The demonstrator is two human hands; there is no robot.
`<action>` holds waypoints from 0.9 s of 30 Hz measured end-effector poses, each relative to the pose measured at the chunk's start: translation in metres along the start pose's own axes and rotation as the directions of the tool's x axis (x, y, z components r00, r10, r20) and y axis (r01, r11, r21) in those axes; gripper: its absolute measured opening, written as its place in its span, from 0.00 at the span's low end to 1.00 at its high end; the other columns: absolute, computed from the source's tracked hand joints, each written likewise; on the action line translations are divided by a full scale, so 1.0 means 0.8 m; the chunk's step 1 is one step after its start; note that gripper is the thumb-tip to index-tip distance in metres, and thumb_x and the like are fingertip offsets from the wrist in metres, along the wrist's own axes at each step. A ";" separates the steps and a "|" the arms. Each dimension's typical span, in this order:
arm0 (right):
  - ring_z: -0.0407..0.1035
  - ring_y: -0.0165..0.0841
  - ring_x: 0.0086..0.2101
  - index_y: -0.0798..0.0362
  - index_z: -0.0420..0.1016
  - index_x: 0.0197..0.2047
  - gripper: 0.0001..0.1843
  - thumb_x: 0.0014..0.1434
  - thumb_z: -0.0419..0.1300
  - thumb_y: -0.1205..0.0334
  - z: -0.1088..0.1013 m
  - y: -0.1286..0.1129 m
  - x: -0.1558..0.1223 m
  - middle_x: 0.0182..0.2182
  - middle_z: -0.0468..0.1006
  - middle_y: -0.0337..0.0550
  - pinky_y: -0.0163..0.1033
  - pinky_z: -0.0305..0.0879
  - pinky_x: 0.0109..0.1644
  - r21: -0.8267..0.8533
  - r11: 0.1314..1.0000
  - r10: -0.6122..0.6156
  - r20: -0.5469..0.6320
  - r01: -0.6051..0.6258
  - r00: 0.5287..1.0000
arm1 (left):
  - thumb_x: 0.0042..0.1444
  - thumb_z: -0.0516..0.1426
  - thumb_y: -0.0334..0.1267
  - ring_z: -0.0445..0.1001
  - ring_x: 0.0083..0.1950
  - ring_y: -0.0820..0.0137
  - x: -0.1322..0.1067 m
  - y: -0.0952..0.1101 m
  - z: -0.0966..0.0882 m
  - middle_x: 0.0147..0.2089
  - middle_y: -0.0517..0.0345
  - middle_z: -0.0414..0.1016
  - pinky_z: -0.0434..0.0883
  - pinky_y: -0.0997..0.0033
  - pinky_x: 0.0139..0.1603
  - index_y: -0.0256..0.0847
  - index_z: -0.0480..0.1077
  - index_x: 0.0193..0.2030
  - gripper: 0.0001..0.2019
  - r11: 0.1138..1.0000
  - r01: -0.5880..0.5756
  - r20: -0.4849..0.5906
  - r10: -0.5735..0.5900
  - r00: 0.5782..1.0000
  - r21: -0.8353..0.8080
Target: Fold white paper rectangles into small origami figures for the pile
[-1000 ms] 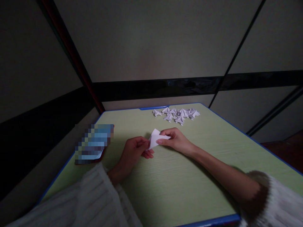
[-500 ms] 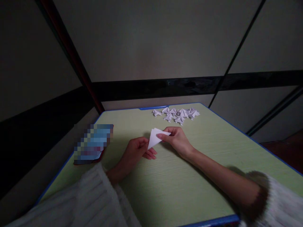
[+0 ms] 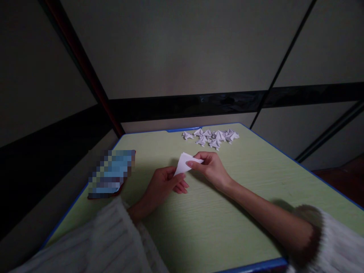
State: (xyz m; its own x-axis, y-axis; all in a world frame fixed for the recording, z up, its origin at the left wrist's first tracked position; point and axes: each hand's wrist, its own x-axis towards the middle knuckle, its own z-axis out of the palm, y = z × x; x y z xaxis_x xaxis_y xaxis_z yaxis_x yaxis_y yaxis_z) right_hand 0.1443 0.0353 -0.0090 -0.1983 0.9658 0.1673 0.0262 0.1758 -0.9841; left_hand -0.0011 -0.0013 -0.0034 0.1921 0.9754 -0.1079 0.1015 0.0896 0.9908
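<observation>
A small white piece of folded paper (image 3: 183, 163), roughly triangular, is held between my two hands above the table. My right hand (image 3: 212, 169) pinches its right part, thumb on top and fingers behind. At the lower left corner, my left hand (image 3: 166, 184) grips the paper with the thumb over its near edge. The other left fingers curl beneath, partly hidden. Beyond the hands, several folded white paper figures (image 3: 217, 137) with pointed parts lie in a cluster.
The light green table (image 3: 241, 227) has a blue rim. At its left side lies a phone-like device (image 3: 115, 172) with a dark red edge, its screen blurred by pixelation. A panelled wall (image 3: 182, 57) with a black band stands right behind the table.
My left thumb has moved right, over the paper's lower corner. The paper and my right hand have shifted slightly left.
</observation>
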 end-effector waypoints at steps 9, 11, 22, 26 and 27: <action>0.52 0.21 0.16 0.58 0.65 0.17 0.12 0.38 0.62 0.59 0.005 -0.005 -0.003 0.13 0.61 0.32 0.30 0.49 0.20 0.021 1.000 0.002 -0.016 -0.002 1.000 | 0.47 0.53 0.42 0.70 0.17 0.75 -0.001 0.000 -0.001 0.17 0.59 0.73 0.66 0.78 0.19 0.34 0.67 0.24 0.11 0.999 -0.012 -0.018 0.011 1.000 -0.052; 0.51 0.21 0.16 0.58 0.65 0.17 0.13 0.38 0.62 0.58 0.007 -0.006 -0.004 0.13 0.61 0.32 0.30 0.49 0.20 0.024 1.000 -0.002 -0.036 0.003 0.999 | 0.47 0.52 0.42 0.70 0.16 0.75 -0.001 0.000 -0.001 0.16 0.59 0.72 0.65 0.78 0.18 0.34 0.66 0.23 0.11 0.998 -0.005 -0.029 0.003 1.000 -0.061; 0.52 0.21 0.16 0.58 0.66 0.19 0.11 0.39 0.61 0.59 0.011 -0.005 -0.006 0.14 0.62 0.33 0.29 0.50 0.19 -0.014 0.999 -0.031 -0.024 0.031 0.999 | 0.42 0.57 0.36 0.72 0.26 0.74 -0.001 0.005 -0.002 0.23 0.59 0.75 0.66 0.78 0.26 0.36 0.70 0.26 0.06 0.992 -0.120 -0.199 0.114 0.973 -0.022; 0.54 0.21 0.17 0.59 0.66 0.19 0.10 0.41 0.60 0.60 0.014 -0.006 -0.011 0.15 0.64 0.34 0.29 0.51 0.20 -0.056 0.996 -0.067 0.055 0.070 0.996 | 0.37 0.60 0.33 0.72 0.29 0.74 -0.002 0.008 -0.003 0.26 0.63 0.74 0.66 0.79 0.29 0.38 0.69 0.30 0.10 0.969 -0.247 -0.361 0.223 0.905 -0.023; 0.54 0.21 0.17 0.59 0.66 0.19 0.10 0.41 0.60 0.61 0.015 -0.007 -0.012 0.15 0.64 0.35 0.29 0.51 0.20 -0.060 0.996 -0.067 0.061 0.071 0.996 | 0.36 0.60 0.33 0.71 0.29 0.74 -0.002 0.008 -0.003 0.25 0.63 0.74 0.66 0.79 0.29 0.38 0.69 0.30 0.10 0.966 -0.256 -0.369 0.230 0.901 -0.023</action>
State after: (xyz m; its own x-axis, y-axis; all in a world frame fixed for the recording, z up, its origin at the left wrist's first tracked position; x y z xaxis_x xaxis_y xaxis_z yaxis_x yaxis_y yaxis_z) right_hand 0.1342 0.0225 -0.0058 -0.2586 0.9384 0.2292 0.0711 0.2551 -0.9643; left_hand -0.0032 -0.0014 0.0037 -0.1634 0.9734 0.1609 0.0266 -0.1587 0.9870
